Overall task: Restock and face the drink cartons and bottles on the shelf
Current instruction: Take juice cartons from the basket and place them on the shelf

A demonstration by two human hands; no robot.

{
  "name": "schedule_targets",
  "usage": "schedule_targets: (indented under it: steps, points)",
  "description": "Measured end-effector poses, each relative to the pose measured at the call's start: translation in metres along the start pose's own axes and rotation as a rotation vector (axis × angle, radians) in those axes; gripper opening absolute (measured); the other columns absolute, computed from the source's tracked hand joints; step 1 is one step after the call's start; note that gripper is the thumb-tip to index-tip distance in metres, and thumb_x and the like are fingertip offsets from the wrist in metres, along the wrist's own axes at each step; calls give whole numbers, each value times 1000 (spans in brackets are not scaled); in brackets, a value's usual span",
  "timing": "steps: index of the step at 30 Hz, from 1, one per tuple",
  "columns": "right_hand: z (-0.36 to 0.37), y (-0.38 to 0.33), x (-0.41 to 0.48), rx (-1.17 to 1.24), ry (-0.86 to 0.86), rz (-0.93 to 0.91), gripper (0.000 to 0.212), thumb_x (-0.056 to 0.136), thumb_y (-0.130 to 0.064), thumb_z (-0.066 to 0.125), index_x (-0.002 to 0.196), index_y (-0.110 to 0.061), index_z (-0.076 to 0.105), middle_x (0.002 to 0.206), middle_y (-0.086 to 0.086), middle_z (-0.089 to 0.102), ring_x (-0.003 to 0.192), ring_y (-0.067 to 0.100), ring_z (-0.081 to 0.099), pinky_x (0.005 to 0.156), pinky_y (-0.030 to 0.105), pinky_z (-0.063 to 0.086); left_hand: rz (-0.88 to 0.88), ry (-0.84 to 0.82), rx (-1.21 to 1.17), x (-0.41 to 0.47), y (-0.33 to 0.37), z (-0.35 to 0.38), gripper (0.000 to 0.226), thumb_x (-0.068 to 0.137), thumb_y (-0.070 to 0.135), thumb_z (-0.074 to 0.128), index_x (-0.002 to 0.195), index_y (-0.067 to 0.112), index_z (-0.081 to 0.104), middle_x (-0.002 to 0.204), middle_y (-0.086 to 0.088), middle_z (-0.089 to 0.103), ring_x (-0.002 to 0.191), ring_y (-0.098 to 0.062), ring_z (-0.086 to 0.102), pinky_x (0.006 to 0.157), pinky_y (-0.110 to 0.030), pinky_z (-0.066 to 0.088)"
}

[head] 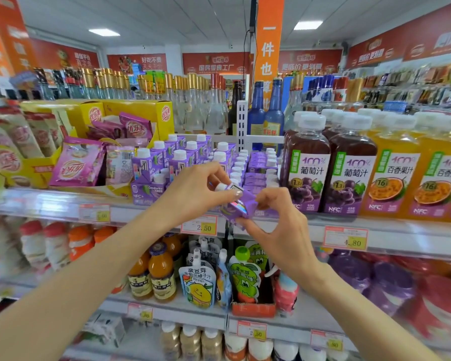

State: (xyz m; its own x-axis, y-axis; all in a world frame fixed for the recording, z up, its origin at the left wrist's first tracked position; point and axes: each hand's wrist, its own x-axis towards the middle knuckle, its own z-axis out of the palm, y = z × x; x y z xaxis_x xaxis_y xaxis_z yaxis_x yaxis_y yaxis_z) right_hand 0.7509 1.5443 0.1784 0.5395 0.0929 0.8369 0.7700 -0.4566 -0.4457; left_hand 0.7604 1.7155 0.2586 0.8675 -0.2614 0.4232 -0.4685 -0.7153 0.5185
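A small purple drink carton [238, 203] with a white cap is tilted in front of the shelf edge, held between both hands. My left hand [195, 190] pinches its upper end near the cap. My right hand [274, 217] pinches its lower right corner. Behind it, several matching purple cartons [180, 158] stand in stacked rows on the shelf, and more lie in rows further right [258, 165]. Dark grape juice bottles [349, 162] and orange passion fruit bottles [393, 168] stand to the right.
Yellow display boxes with pink sachets [78, 162] fill the shelf's left side. Price tags [199, 225] line the shelf rail [50, 201]. Below are orange juice bottles [162, 272], spouted pouches [198, 285] and white bottles. Glass bottles [257, 110] stand behind.
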Motion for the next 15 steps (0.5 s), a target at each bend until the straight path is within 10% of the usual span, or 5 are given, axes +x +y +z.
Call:
schedule_targets:
  steps: [8, 15]
  points:
    - [-3, 4, -3, -38, -22, -24, 35, 81, -26, 71, 114, -21, 61, 105, -14, 65, 93, 4, 61, 83, 26, 50, 118, 57, -26, 2, -4, 6, 14, 94, 21, 53, 85, 18, 63, 66, 10, 61, 57, 10, 53, 56, -7, 35]
    - [-14, -16, 9, 660, -9, 703, 15, 75, -15, 73, 85, -10, 63, 78, 14, 70, 68, 28, 64, 67, 31, 58, 238, -244, -76, -9, -25, 1, 76, 64, 82, 48, 128, 42, 39, 123, 27, 43, 113, 12, 44, 88, -3, 35]
